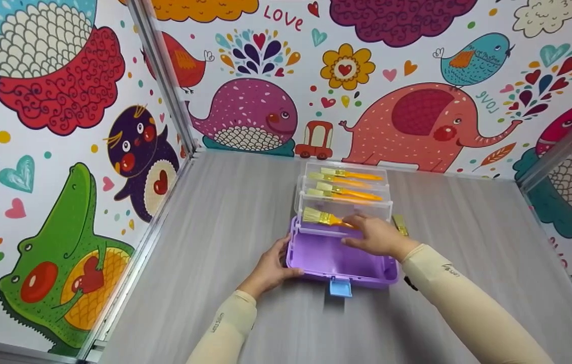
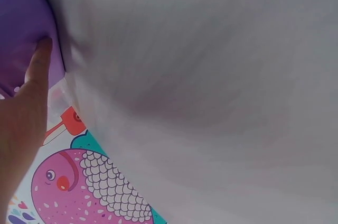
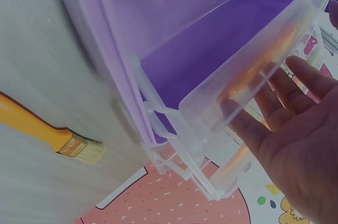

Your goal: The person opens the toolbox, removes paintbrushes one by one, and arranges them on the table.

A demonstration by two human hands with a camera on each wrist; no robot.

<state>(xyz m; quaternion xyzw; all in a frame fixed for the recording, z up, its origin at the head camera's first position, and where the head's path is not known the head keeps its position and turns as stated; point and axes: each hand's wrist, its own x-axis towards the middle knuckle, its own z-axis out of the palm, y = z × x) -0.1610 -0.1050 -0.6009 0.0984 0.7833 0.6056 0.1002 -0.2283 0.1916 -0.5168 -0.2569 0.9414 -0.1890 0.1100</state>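
A purple toolbox (image 1: 339, 255) stands with its translucent tiered trays (image 1: 392, 206) folded out behind it. My left hand (image 1: 268, 270) grips the box's left front corner, thumb at the front rim, a finger along the purple side in the left wrist view. My right hand (image 1: 379, 236) reaches into the nearest tray, fingertips at the orange handle of a paintbrush (image 1: 318, 216) that lies bristles left. In the right wrist view these fingers are extended at the handle (image 3: 253, 73), thumb apart from them. Other paintbrushes (image 1: 349, 193) lie in the trays behind.
Another paintbrush (image 3: 79, 147) lies on the grey table (image 1: 205, 222) right of the box, partly hidden by my right arm in the head view. A blue latch (image 1: 340, 286) hangs at the box's front. Cartoon-printed walls (image 1: 311, 65) enclose the table behind and at both sides.
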